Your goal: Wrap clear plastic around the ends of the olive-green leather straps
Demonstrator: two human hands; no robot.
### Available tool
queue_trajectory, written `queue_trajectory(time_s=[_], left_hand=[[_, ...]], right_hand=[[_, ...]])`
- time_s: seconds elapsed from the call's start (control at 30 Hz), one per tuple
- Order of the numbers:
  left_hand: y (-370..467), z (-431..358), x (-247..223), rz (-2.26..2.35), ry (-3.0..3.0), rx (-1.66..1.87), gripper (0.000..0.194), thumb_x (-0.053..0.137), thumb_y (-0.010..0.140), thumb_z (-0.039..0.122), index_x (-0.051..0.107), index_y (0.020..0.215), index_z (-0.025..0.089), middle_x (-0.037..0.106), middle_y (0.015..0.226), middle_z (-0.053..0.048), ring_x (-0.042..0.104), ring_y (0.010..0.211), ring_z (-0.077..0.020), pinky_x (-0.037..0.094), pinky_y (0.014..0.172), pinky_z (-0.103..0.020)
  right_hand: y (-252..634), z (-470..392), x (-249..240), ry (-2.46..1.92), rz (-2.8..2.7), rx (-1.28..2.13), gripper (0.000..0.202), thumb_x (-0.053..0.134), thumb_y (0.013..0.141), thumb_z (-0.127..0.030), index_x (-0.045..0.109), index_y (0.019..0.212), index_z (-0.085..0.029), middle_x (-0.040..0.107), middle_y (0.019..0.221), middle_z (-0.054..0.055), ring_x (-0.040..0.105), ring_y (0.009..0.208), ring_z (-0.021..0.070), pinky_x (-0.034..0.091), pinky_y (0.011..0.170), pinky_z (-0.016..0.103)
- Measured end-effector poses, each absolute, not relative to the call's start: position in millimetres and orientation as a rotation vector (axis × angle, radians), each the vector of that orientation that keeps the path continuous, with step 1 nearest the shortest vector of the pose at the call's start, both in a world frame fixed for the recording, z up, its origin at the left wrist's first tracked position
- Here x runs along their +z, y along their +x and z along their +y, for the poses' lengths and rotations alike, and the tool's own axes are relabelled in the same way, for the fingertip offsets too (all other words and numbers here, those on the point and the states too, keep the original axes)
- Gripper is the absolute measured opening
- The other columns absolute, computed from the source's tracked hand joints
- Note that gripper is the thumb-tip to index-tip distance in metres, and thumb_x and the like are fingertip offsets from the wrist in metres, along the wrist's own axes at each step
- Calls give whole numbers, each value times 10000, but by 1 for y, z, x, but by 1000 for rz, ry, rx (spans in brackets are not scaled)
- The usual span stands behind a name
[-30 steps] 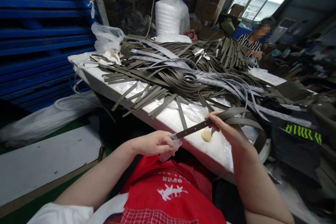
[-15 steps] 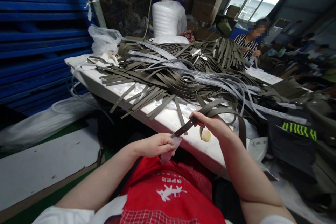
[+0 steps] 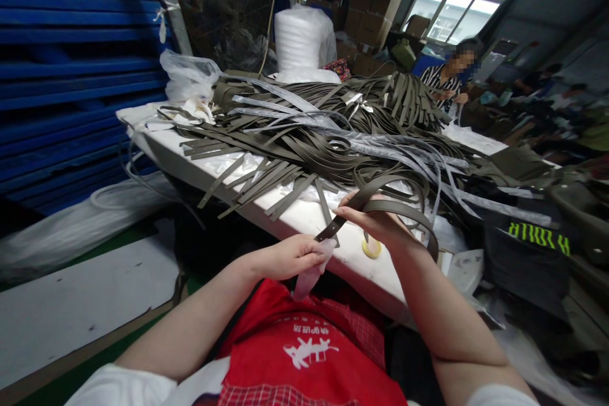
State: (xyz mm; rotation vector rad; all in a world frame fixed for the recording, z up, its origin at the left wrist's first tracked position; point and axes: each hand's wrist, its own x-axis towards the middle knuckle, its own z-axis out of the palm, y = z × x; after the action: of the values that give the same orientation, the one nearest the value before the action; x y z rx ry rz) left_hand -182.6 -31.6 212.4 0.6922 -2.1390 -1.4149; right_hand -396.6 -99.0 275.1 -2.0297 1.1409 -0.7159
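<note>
A flat dark olive strap (image 3: 334,224) with small holes near its end runs between my two hands. My left hand (image 3: 297,256) is closed, pinching a thin pale cloth (image 3: 308,279) against the strap's end; the cloth hangs down below the fingers. My right hand (image 3: 368,216) is closed on the strap farther along, thumb and fingers on either side of it. Beyond that hand the strap curls in loops above the table. A small round yellow-rimmed item (image 3: 372,248) lies on the table just under my right hand.
A big heap of olive straps (image 3: 304,152) with clear plastic-wrapped strips covers the white table (image 3: 266,203). A white foam roll (image 3: 304,44) stands behind. Blue pallets (image 3: 76,76) are stacked at left. Dark fabric (image 3: 523,254) lies at right. Another person (image 3: 447,82) sits across.
My right hand has shifted slightly left and down along the strap, and the loops beyond it have swung. My left hand has risen slightly, still gripping the cloth at the strap's end.
</note>
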Motion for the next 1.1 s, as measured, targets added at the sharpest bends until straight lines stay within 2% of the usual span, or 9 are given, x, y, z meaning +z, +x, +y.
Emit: queue_trajectory(time_s=[0.13,0.27,0.43,0.53,0.6,0.67,0.8,0.9,1.1], left_hand=[[-184,-34,212,-2089,727,-1432,407,405,992,387,594,762,109,578,710,-25,542,654,-116,436,673,-202],[-185,-35,214,-2028,717,-1465,421,405,973,410,587,742,110,586,707,-32,541,661,-121,436,672,-209],[-180,-43,210,-1830,975,-1410,408,530,865,440,650,697,89,555,630,-22,493,606,-119,382,572,-214],[-173,-49,200,-1717,1115,-1465,405,636,765,467,696,727,67,560,614,-22,469,572,-113,345,528,-215],[-169,-52,194,-1640,1146,-1515,407,691,703,470,698,720,63,557,599,-18,463,560,-111,338,519,-214],[-168,-53,189,-1609,1158,-1540,388,719,660,454,692,688,68,550,584,-14,459,556,-110,337,516,-212],[-168,-53,186,-1636,1160,-1585,372,727,646,446,702,691,78,572,607,-21,466,561,-110,352,529,-216],[-168,-53,186,-1684,1128,-1601,399,722,671,471,716,740,78,589,635,-28,477,584,-114,370,549,-219],[-164,-53,184,-1707,1094,-1609,405,711,704,480,698,724,75,564,622,-19,473,584,-110,361,542,-212]], right_hand=[[-389,-95,278,-2017,1102,-723,197,687,784,-372,661,741,-182,627,671,0,546,625,146,417,594,260],[-388,-101,269,-1995,1165,-736,241,666,812,-433,678,775,-196,639,676,3,582,642,158,454,619,273],[-406,-108,262,-1789,1195,-445,574,415,900,-663,711,931,-173,720,877,84,675,824,208,542,778,342],[-426,-106,273,-1641,1117,-293,737,371,845,-783,729,917,-143,732,897,128,689,742,226,562,659,350],[-438,-103,281,-1614,1032,-402,733,407,828,-793,748,884,-146,736,846,134,689,698,238,554,599,345],[-448,-101,285,-1598,997,-657,669,449,841,-757,763,853,-167,739,815,125,687,686,242,543,581,339],[-455,-101,283,-1518,983,-1044,622,446,858,-733,764,806,-201,728,726,101,653,586,218,505,525,331],[-456,-104,281,-1503,1002,-1148,630,457,837,-752,752,771,-199,705,649,92,628,535,203,495,509,326],[-462,-105,283,-1465,976,-1202,629,493,829,-740,746,737,-172,718,677,104,645,543,202,509,496,312]])
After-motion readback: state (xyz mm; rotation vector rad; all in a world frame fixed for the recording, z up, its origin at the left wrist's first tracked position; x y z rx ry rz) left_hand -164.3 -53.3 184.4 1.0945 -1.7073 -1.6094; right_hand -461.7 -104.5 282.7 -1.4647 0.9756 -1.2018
